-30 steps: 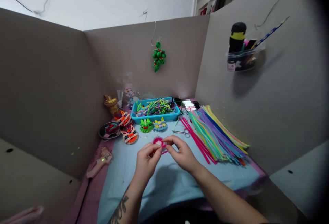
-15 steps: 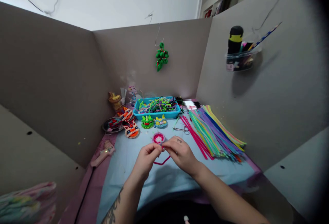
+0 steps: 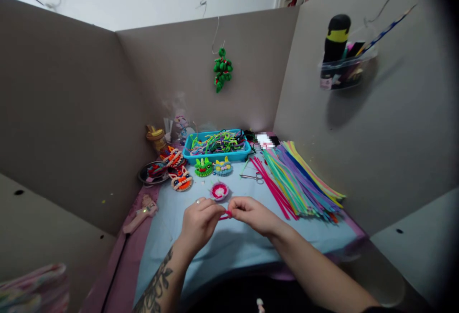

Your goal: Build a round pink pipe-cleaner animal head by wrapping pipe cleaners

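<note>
From my feed, the pink strip (image 3: 228, 214) sits pinched between the fingertips of the left hand (image 3: 201, 222) and right hand (image 3: 254, 216), neither clearly nearer. Visible stretch runs crosswise; ends hidden, pointing unclear. Pink-rimmed round piece (image 3: 219, 191) lies just beyond the fingertips.

The left hand (image 3: 201, 222) and right hand (image 3: 254, 215) have drawn back toward the wearer from the round piece (image 3: 219, 191), baring more of its near rim than a second ago. On that near side, the stem (image 3: 224, 217), a wide loop half a second ago, now shows only a short stretch at the fingertips.
</note>
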`<state>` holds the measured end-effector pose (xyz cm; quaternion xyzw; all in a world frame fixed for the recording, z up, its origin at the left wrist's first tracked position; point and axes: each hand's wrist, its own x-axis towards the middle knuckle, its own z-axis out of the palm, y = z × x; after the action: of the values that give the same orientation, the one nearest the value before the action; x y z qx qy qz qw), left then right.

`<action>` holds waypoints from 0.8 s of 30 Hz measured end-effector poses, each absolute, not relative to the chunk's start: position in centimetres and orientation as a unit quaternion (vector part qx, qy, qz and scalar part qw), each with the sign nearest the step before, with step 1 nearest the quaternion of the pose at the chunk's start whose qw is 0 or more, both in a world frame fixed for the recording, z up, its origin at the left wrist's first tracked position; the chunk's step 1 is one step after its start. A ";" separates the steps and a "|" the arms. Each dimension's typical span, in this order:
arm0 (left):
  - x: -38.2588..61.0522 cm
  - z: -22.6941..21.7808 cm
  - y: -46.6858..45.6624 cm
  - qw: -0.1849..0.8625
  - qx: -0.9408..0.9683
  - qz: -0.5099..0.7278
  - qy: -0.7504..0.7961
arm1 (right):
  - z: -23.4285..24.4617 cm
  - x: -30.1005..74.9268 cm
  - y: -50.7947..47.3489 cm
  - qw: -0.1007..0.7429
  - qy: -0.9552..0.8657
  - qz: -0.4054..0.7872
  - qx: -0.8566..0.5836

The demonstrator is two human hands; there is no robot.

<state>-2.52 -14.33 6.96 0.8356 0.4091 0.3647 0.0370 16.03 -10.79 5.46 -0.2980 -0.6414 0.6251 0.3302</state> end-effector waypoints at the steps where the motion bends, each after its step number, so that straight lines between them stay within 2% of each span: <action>1: -2.5 6.9 -14.2 0.039 0.837 0.373 0.398 | 5.3 16.0 -10.9 0.319 -0.592 0.688 -0.272; 4: -2.3 6.5 -14.0 0.036 0.835 0.405 0.370 | 4.9 15.7 -11.3 0.298 -0.460 0.809 -0.214; 6: -2.0 6.3 -13.9 0.048 0.822 0.422 0.380 | 4.7 15.6 -11.5 0.310 -0.448 0.811 -0.214; 8: -1.8 6.1 -13.8 0.089 0.799 0.431 0.410 | 4.6 15.6 -11.4 0.359 -0.497 0.750 -0.249; 11: -1.6 5.7 -13.5 0.171 0.762 0.436 0.447 | 4.1 16.0 -11.0 0.438 -0.602 0.590 -0.313; 16: -1.2 4.8 -12.8 0.294 0.722 0.406 0.477 | 3.1 16.8 -10.4 0.475 -0.772 0.315 -0.281; 19: -1.0 4.2 -12.3 0.360 0.704 0.379 0.481 | 2.6 17.2 -9.9 0.463 -0.809 0.236 -0.274; 24: -0.8 3.1 -11.3 0.507 0.634 0.340 0.476 | 1.9 17.4 -8.9 0.379 -0.868 0.188 -0.261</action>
<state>-0.79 -11.27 3.14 0.6341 0.4755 0.3395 0.5065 17.44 -8.86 1.91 -0.2613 -0.8677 0.1880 0.3787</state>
